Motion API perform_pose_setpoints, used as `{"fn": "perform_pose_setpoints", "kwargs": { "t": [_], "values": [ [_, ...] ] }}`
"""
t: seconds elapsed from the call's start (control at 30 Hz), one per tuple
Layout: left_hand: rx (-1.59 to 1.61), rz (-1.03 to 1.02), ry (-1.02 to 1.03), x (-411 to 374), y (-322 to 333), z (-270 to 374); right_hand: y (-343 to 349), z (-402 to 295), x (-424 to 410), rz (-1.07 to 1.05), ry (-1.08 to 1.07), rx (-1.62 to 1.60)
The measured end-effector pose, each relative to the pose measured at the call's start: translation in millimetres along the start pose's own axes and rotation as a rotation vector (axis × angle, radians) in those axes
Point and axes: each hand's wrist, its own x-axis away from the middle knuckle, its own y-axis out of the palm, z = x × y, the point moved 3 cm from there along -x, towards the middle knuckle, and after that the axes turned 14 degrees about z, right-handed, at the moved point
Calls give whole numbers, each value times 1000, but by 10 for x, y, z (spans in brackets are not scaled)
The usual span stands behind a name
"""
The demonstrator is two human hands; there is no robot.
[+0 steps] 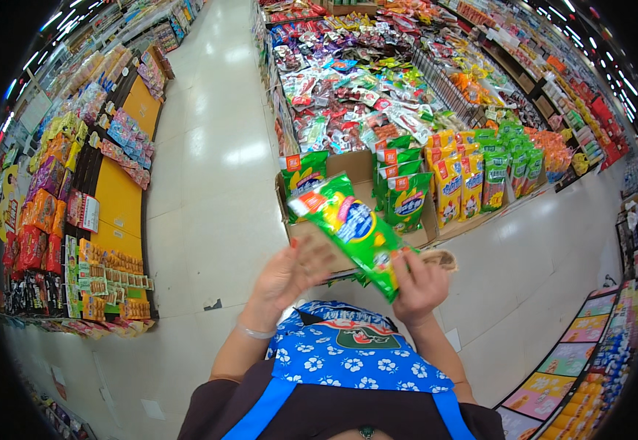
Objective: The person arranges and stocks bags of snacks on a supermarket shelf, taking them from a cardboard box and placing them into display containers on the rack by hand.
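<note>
A green and yellow snack bag (pixel 355 228) with a blue oval is held at its lower end by my right hand (pixel 421 283). It tilts up and to the left in front of my apron. My left hand (pixel 294 269) is beside the bag with its fingers apart, slightly blurred and holding nothing. Beyond the held bag is an open cardboard box (pixel 352 164). Matching green bags (pixel 407 201) stand upright in its right part, one behind another. Another green bag (pixel 307 168) stands at its left side, partly covered by the held bag.
Yellow snack bags (pixel 454 187) and more green packets (pixel 496 176) stand right of the box. Behind lies a wide bin of loose wrapped snacks (pixel 346 93), with a wire divider (pixel 445 82). A stocked shelf (pixel 115 192) is across the tiled aisle (pixel 209 165) on the left. Another display (pixel 572 352) is at lower right.
</note>
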Motion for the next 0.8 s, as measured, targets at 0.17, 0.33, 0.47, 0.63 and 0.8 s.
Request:
{"fn": "perform_pose_setpoints", "kwargs": {
  "t": [0.17,0.33,0.47,0.63,0.8],
  "values": [
    [6,268,95,-531,285,-214,71,-61,108,-152,-251,-6],
    [-550,321,652,-1415,62,-91,-53,321,542,-254,279,-63],
    [-636,379,676,-2364,-55,-145,-267,411,792,-212,528,-40],
    [-568,304,650,-2985,-42,-184,-451,403,1050,-180,699,63],
    [-673,350,524,-3031,58,-83,-486,382,1228,-156,805,104]
  ]
}}
